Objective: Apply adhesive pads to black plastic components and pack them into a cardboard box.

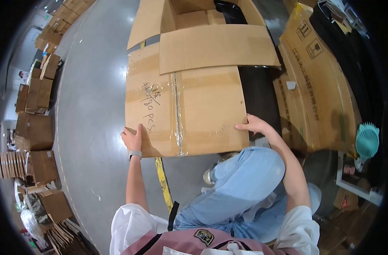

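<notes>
In front of me is a taped cardboard box [206, 102] with handwriting on its top and clear tape down the middle seam. My left hand [133, 138], with a band on its wrist, grips the box's near left edge, thumb on top and fingers down the side. At the near right corner my right hand [254, 124] holds on the same way; some of its fingers are hidden behind the edge. Beyond stands an open carton [189, 19] with a black glossy part [230, 12] inside. Its near flap [219, 46] lies over the far end of the taped box.
A large carton [317, 85] stands at the right, near a turquoise fan-shaped object [367, 140] and a pale metal frame [357, 187]. Stacked boxes [34, 127] line the far left, across the grey floor [92, 106]. Yellow tape [163, 182] marks the floor below the box.
</notes>
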Motion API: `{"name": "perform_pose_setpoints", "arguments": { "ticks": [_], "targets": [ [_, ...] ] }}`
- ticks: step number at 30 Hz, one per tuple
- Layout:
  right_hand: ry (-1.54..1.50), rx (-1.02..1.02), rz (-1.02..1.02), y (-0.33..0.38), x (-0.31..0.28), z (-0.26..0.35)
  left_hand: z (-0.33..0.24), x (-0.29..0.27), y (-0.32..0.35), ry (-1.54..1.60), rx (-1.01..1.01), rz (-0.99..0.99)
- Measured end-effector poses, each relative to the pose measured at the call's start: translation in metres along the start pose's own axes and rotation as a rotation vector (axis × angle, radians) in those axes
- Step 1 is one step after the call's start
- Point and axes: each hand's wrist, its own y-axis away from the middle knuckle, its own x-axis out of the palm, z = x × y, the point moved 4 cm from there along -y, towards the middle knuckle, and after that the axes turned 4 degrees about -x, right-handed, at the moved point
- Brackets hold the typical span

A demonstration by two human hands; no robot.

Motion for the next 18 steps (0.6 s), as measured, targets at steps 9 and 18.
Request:
{"name": "perform_pose_setpoints", "arguments": {
  "ticks": [9,18],
  "targets": [
    [-0.164,-0.263,-0.563,0.028,-0.032,-0.077,-0.018,-0.007,0.147,0.176,-0.334,0.081],
    [-0.215,-0.284,0.086,0.096,0.018,-0.062,0.062,-0.028,0.158,0.148,-0.371,0.099]
  ]
}}
